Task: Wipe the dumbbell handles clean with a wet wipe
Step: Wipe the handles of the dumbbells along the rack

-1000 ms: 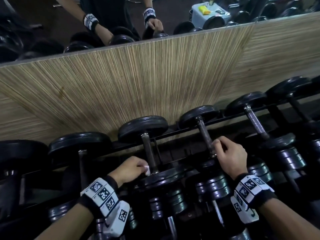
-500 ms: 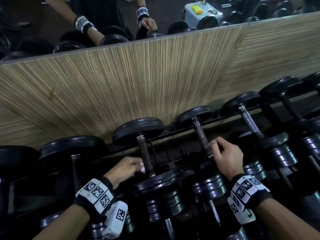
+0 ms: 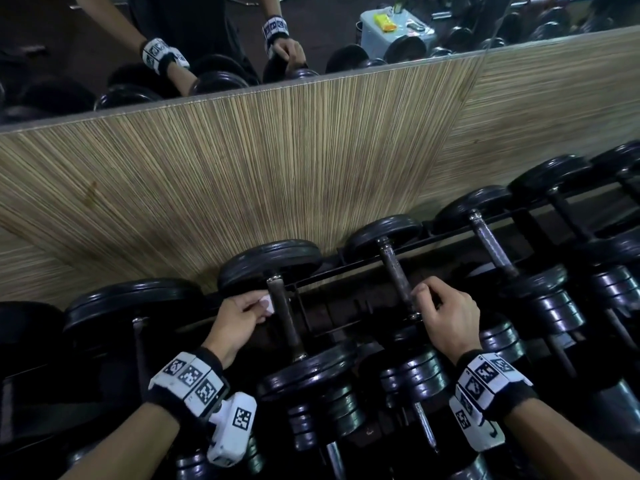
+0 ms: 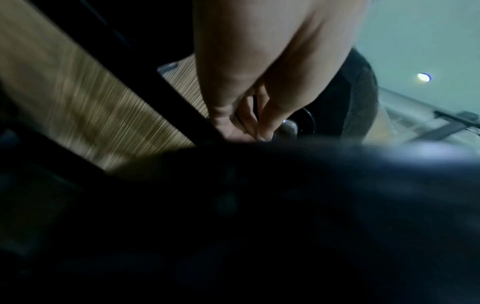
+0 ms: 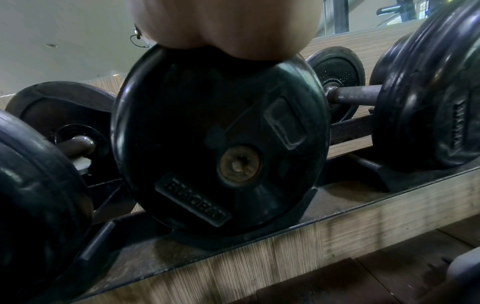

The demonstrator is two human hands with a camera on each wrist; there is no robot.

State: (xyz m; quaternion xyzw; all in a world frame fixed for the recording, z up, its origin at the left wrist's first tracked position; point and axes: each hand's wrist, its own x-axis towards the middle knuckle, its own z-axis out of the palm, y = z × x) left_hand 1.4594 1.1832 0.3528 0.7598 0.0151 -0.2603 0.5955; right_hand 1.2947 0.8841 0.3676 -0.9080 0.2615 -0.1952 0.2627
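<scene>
Left hand (image 3: 239, 315): pinching wet wipe (image 3: 266, 302) against far end of dumbbell handle (image 3: 285, 320), rack centre, wipe at handle's 9 o'clock. Right hand (image 3: 445, 311): fingers curled round neighbouring handle (image 3: 393, 268), at 3 o'clock of first. Wood-grain panel (image 3: 242, 174) at 12 o'clock.

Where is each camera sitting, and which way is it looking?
Head: on the person's head, looking down at the black dumbbells on the rack; shows the left hand pressing a white wet wipe to a dark metal handle, the right hand on the next dark metal handle.
Left wrist: beside the rack, looking along the left hand; mostly dark, blurred.
Right wrist: low, facing a round black weight plate; only the hand's underside shows.
Shared: head and right wrist both show the wipe.
</scene>
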